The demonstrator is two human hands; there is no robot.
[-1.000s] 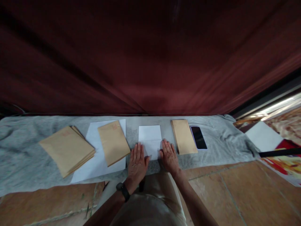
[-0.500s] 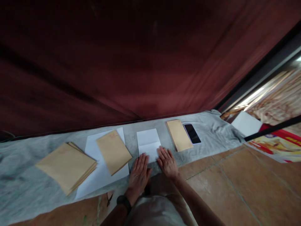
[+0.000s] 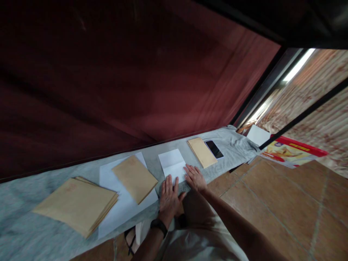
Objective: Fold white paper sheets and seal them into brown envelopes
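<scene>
A white sheet of paper (image 3: 172, 162) with a crease across it lies on the grey cloth between and beyond my hands. My left hand (image 3: 169, 197), a dark band on its wrist, rests with fingers stretched out on the sheet's near left corner. On the near right edge lies my right hand (image 3: 195, 178), its fingers extended flat. To the left is a brown envelope (image 3: 134, 177) on top of larger white paper (image 3: 114, 221). A small stack of brown envelopes (image 3: 202, 152) lies to the right, beside a dark-screened phone (image 3: 214, 149).
A pile of larger brown envelopes (image 3: 76, 204) sits at the far left of the cloth-covered narrow surface (image 3: 16, 217). A dark red curtain (image 3: 122, 90) hangs behind it. At the right, a red and yellow printed package (image 3: 290, 150) and a white panel (image 3: 258, 135) stand beyond a dark bar.
The view has swung to the right, showing more floor and the package. My left hand's fingers have spread a little; both hands stay at the sheet's near edge.
</scene>
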